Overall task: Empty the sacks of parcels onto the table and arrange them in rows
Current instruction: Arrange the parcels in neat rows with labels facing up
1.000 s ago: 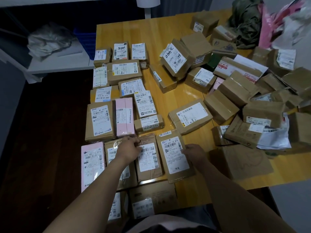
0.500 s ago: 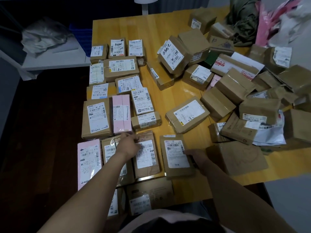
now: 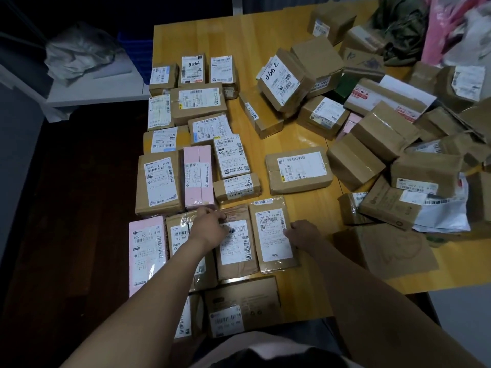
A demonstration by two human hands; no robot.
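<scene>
Brown and pink labelled parcels lie in rows on the left half of the wooden table (image 3: 265,35). My left hand (image 3: 210,228) rests on the top of a flat brown parcel (image 3: 236,251) in the near row, fingers pinching its upper edge. My right hand (image 3: 303,232) presses against the right edge of the neighbouring brown parcel (image 3: 273,235), which lies snug beside the first. A loose heap of unsorted cardboard parcels (image 3: 385,128) covers the right half of the table. One brown parcel (image 3: 299,171) lies alone between rows and heap.
A dark green sack (image 3: 398,30) and pink plastic bags (image 3: 438,30) sit at the far right corner. A large flat brown envelope (image 3: 385,251) lies right of my right hand. A white shelf (image 3: 87,86) with a crumpled grey bag stands left, over dark floor.
The right-hand brown parcel has slid left against its neighbour; a gap seen half a second ago is closed. My left hand stays on the adjacent parcel.
</scene>
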